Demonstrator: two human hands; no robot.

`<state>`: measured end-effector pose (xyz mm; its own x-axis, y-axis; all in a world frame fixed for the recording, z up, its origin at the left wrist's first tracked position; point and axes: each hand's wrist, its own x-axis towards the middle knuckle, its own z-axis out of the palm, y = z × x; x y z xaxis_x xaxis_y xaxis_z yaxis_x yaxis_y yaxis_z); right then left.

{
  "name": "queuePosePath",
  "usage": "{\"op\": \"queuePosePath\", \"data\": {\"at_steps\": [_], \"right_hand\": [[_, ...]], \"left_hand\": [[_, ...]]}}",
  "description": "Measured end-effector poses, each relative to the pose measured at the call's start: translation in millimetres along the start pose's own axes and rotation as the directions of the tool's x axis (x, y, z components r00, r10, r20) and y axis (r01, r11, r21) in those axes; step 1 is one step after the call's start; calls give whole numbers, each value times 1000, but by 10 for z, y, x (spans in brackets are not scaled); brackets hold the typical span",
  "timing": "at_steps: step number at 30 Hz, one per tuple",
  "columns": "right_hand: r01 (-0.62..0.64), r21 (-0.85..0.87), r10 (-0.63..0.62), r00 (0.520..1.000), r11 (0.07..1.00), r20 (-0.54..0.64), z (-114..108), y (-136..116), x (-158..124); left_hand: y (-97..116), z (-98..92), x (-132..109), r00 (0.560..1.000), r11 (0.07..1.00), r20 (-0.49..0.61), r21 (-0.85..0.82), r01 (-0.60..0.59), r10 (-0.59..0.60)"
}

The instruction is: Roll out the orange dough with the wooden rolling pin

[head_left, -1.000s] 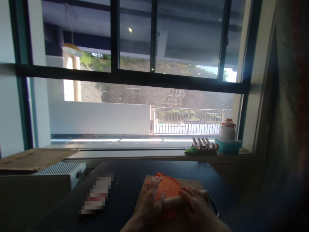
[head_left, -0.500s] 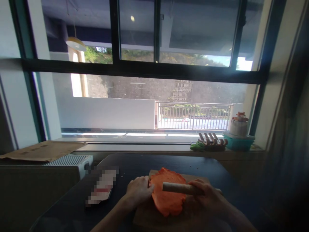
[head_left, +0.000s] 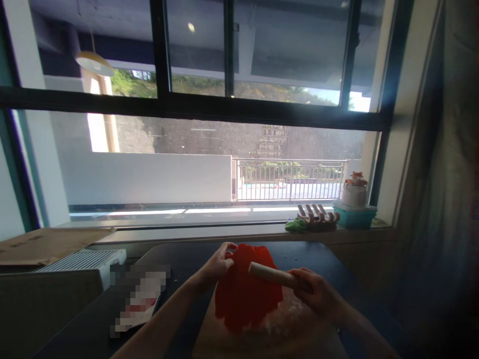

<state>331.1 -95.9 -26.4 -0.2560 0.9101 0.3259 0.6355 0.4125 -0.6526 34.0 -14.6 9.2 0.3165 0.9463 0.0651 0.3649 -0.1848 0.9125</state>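
Observation:
An orange-red sheet of dough (head_left: 247,294) hangs partly raised over a wooden board (head_left: 303,334) on the dark table. With its fingers closed, my left hand (head_left: 219,262) grips the sheet at its upper left edge. My right hand (head_left: 316,289) is wrapped round one end of a pale wooden rolling pin (head_left: 267,273), whose free end points left in front of the dough. White powder (head_left: 290,311) shows on the board beside the sheet's lower right edge.
A blurred-out flat item (head_left: 140,304) lies on the table (head_left: 179,257) at the left. Brown paper (head_left: 52,242) rests on a white unit behind it. On the windowsill stand a teal box (head_left: 355,217) with a white container (head_left: 354,194) and a ribbed rack (head_left: 318,217).
My left hand has lifted the dough's far edge upward, and powder on the board has come into view. The rolling pin stays in my right hand, now more tilted. The view has swung right.

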Motion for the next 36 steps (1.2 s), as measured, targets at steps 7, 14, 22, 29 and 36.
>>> {"op": "queuePosePath", "data": {"at_steps": [7,14,22,29,36], "right_hand": [[57,-145,-48,997,988,64,62,-410,54],[122,-101,-102,978,987,182,313,-571,338],[-144,-337,124,989,930,-82,719,-456,878],[-254,-457,290,957,852,9,722,-629,422],[-232,-480,247,968,846,-32,730,-627,450]], "left_hand": [[-25,68,217,1000,948,-12,319,27,-25],[174,142,71,977,798,-121,599,-69,176],[29,483,-193,966,648,-218,757,79,136],[20,640,-493,941,583,-214,812,22,263],[39,653,-512,911,573,-239,819,5,335]]}}
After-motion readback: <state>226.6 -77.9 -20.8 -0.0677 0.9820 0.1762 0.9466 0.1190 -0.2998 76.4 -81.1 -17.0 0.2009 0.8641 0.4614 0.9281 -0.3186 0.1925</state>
